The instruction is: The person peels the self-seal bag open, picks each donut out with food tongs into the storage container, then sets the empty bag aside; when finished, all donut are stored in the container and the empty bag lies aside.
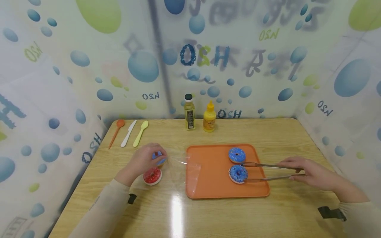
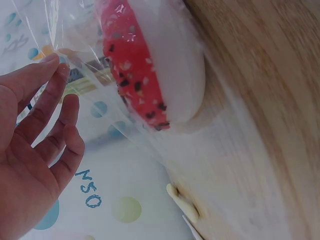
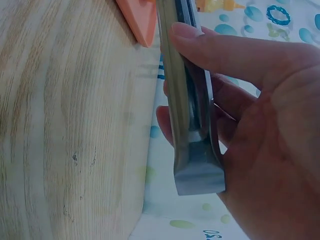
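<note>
My left hand pinches the clear plastic bag between thumb and fingertips. In the bag are a red sprinkled donut with a white base and a blue donut, partly hidden by the hand. The bag's open-looking end overlaps the left edge of the orange tray. My right hand grips metal tongs, fingers on one side and thumb on the other. The tongs' tips lie around a blue donut on the tray. Just behind it sits another blue donut.
At the table's back stand an oil bottle and a yellow squeeze bottle. An orange spoon, a white knife and a light green spoon lie back left. Patterned curtains enclose the table.
</note>
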The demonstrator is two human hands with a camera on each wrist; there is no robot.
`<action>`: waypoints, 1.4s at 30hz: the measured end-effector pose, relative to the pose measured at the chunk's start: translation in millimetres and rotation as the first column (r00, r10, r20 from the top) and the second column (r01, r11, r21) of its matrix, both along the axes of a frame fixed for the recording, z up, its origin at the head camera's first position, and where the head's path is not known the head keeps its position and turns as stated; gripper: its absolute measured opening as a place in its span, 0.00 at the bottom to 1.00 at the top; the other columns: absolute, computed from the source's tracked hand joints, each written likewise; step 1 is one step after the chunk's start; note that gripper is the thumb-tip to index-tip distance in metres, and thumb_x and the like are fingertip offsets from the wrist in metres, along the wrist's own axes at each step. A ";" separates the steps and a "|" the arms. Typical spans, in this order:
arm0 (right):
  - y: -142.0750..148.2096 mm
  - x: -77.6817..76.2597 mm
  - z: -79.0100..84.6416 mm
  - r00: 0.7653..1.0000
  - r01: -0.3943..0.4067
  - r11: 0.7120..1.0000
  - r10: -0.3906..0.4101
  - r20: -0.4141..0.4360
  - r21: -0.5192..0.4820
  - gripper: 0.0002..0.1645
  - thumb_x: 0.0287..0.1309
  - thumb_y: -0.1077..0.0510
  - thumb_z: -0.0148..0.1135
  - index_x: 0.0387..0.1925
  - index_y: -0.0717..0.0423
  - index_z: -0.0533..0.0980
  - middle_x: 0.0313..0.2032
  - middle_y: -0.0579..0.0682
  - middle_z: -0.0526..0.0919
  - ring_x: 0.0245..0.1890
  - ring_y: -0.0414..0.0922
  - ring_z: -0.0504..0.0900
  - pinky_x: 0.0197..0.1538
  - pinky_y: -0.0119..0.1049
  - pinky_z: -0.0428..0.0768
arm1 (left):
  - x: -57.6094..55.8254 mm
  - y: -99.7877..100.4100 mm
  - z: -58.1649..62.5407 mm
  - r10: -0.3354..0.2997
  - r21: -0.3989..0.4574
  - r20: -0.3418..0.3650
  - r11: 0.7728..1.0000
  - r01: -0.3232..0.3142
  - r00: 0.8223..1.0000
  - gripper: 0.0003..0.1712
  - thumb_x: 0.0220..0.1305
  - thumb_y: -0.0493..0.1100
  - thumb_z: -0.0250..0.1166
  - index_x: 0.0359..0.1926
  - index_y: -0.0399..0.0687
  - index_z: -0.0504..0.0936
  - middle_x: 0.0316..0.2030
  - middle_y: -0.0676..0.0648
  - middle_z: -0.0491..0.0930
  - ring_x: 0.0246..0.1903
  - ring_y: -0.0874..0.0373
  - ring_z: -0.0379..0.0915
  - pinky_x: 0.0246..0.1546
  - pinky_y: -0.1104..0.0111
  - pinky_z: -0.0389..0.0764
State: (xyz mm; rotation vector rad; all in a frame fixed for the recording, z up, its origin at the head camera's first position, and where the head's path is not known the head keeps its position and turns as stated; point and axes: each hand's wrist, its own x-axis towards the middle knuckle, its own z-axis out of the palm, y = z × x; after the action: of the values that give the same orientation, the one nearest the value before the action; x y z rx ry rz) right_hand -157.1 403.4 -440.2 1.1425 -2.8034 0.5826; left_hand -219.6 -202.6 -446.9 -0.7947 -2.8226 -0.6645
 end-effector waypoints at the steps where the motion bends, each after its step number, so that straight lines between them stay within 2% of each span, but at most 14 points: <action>1: 0.1 -0.3 0.0 1.000 -0.002 1.000 0.002 0.004 0.000 0.39 0.49 0.63 0.80 0.65 0.47 0.79 0.55 0.45 0.84 0.54 0.30 0.78 0.46 0.28 0.81 | 0.2 -0.6 -0.5 0.000 0.000 0.001 1.000 0.000 1.000 0.03 0.65 0.44 0.74 0.36 0.60 0.88 0.37 0.60 0.84 0.35 0.63 0.78 0.36 0.67 0.79; 5: -3.4 1.2 1.1 1.000 0.026 1.000 -0.026 0.012 -0.008 0.41 0.48 0.63 0.80 0.66 0.46 0.78 0.57 0.48 0.83 0.55 0.30 0.77 0.45 0.30 0.82 | 1.7 -2.7 -1.6 -0.004 0.003 0.016 1.000 0.004 1.000 0.02 0.65 0.44 0.74 0.37 0.58 0.88 0.37 0.59 0.84 0.35 0.63 0.78 0.37 0.67 0.80; 8: -14.3 4.8 2.8 0.997 0.066 0.996 -0.063 0.048 -0.060 0.40 0.51 0.62 0.79 0.68 0.46 0.77 0.58 0.49 0.82 0.53 0.29 0.77 0.43 0.32 0.82 | 2.3 -3.8 -1.4 -0.005 0.012 0.020 1.000 0.005 1.000 0.02 0.66 0.45 0.73 0.36 0.55 0.88 0.37 0.59 0.84 0.36 0.62 0.78 0.37 0.66 0.80; 13: -44.2 11.2 1.7 0.988 0.087 0.979 -0.062 0.138 -0.182 0.38 0.58 0.63 0.74 0.69 0.47 0.75 0.58 0.49 0.81 0.46 0.32 0.77 0.37 0.33 0.79 | 1.9 -5.1 -1.3 -0.013 0.022 0.021 1.000 0.012 1.000 0.03 0.67 0.46 0.72 0.37 0.55 0.89 0.37 0.59 0.85 0.37 0.59 0.80 0.38 0.65 0.80; 16: -66.0 13.1 -0.3 0.987 0.085 0.972 -0.053 0.149 -0.221 0.36 0.60 0.64 0.73 0.69 0.48 0.75 0.59 0.52 0.81 0.43 0.33 0.77 0.35 0.31 0.78 | 2.2 -4.9 -1.0 -0.011 0.022 0.029 1.000 0.010 1.000 0.03 0.68 0.46 0.72 0.37 0.55 0.89 0.38 0.59 0.85 0.37 0.58 0.80 0.38 0.65 0.80; 19: -88.5 12.2 -0.4 0.990 0.080 0.976 -0.054 0.129 -0.203 0.34 0.63 0.62 0.71 0.69 0.44 0.75 0.60 0.51 0.80 0.43 0.35 0.76 0.36 0.31 0.77 | 2.1 -4.8 -0.4 0.003 0.021 0.027 1.000 -0.004 1.000 0.01 0.67 0.45 0.72 0.36 0.56 0.89 0.37 0.59 0.85 0.37 0.57 0.80 0.37 0.66 0.79; 22: -107.9 9.5 0.1 0.993 0.061 0.984 -0.043 0.109 -0.166 0.34 0.65 0.60 0.70 0.70 0.40 0.74 0.60 0.46 0.80 0.43 0.36 0.74 0.36 0.30 0.74 | 1.0 -4.2 0.5 0.013 0.019 0.015 1.000 -0.013 1.000 0.02 0.66 0.43 0.73 0.37 0.57 0.88 0.37 0.59 0.85 0.37 0.57 0.79 0.37 0.66 0.78; 26: -127.8 6.1 -2.0 0.995 0.004 0.990 0.010 0.094 -0.142 0.32 0.66 0.60 0.69 0.69 0.42 0.75 0.59 0.44 0.81 0.44 0.41 0.76 0.38 0.30 0.73 | -0.5 -2.9 2.0 0.015 0.010 -0.003 1.000 -0.015 1.000 0.04 0.64 0.43 0.74 0.37 0.58 0.88 0.37 0.59 0.84 0.37 0.58 0.79 0.37 0.65 0.78; 29: -140.4 4.6 -3.7 0.994 -0.026 0.993 0.037 0.099 -0.112 0.28 0.67 0.59 0.68 0.68 0.45 0.76 0.59 0.45 0.81 0.50 0.42 0.78 0.42 0.34 0.76 | -0.8 -2.2 2.6 0.014 0.007 -0.005 1.000 -0.014 1.000 0.03 0.65 0.43 0.74 0.38 0.57 0.88 0.38 0.59 0.84 0.37 0.59 0.78 0.37 0.65 0.78; 32: -152.4 3.4 -4.0 0.993 -0.033 0.997 0.040 0.109 -0.068 0.27 0.69 0.56 0.67 0.68 0.45 0.77 0.60 0.45 0.81 0.55 0.44 0.79 0.49 0.42 0.81 | -0.5 -1.3 3.4 0.017 0.008 -0.003 1.000 -0.017 1.000 0.03 0.65 0.43 0.74 0.39 0.57 0.88 0.39 0.58 0.84 0.38 0.59 0.78 0.38 0.65 0.78; 35: -163.4 2.1 -3.4 0.994 -0.034 0.999 0.037 0.106 -0.028 0.27 0.70 0.55 0.66 0.68 0.44 0.76 0.61 0.45 0.81 0.59 0.46 0.79 0.55 0.49 0.82 | -0.1 -0.6 4.2 0.019 0.016 -0.004 1.000 -0.019 1.000 0.03 0.65 0.43 0.74 0.38 0.58 0.88 0.39 0.58 0.84 0.38 0.58 0.78 0.38 0.65 0.78; 42: -186.7 -3.6 -3.7 0.997 -0.024 1.000 0.024 0.080 0.011 0.28 0.70 0.55 0.66 0.69 0.44 0.75 0.60 0.43 0.82 0.59 0.46 0.79 0.55 0.50 0.82 | 0.3 -1.2 5.5 0.013 0.031 -0.023 0.999 -0.013 1.000 0.03 0.65 0.42 0.74 0.39 0.56 0.88 0.37 0.59 0.84 0.37 0.57 0.78 0.36 0.65 0.77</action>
State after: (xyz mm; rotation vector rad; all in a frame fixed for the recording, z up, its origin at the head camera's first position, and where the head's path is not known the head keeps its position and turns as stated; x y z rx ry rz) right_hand -160.6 216.6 -443.9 1.1826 -2.8672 0.6272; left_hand -219.2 -203.8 -441.4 -0.7730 -2.7875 -0.6909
